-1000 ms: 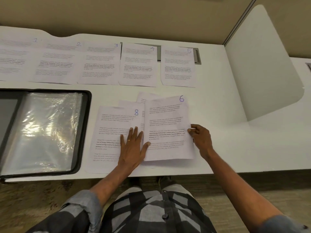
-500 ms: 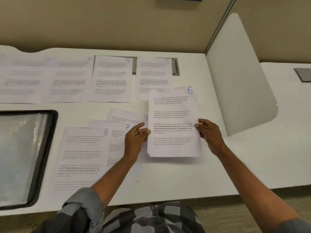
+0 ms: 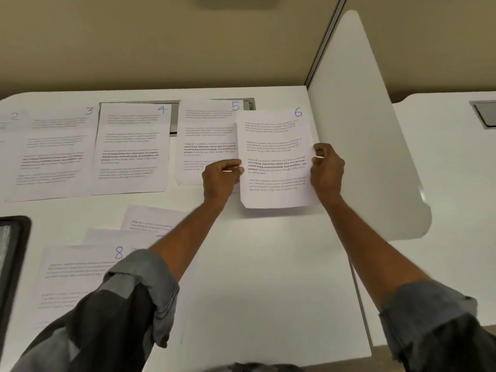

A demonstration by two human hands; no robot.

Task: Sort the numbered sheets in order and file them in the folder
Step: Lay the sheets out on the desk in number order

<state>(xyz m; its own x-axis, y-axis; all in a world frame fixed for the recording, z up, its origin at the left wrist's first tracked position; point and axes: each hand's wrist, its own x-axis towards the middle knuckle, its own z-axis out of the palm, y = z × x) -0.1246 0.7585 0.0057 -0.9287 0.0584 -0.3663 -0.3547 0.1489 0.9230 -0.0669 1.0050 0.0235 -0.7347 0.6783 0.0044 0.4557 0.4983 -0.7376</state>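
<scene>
Here, sheet 6 (image 3: 276, 167) pinched between left hand (image 3: 220, 181), right hand (image 3: 327, 170)

Soft even light, blurred edges

You hold sheet 6 (image 3: 273, 159) by both side edges, covering the right edge of sheet 5 (image 3: 206, 135). Leftward lie flat sheet 4 (image 3: 131, 146), sheet 3 (image 3: 56, 157), sheet 2 (image 3: 8, 146); sheet 8 (image 3: 69, 277) and the black folder (image 3: 13, 253) lie nearer you.

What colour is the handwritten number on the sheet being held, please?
Purple-blue ink, top right of sheet 6; head view shows it best.
</scene>
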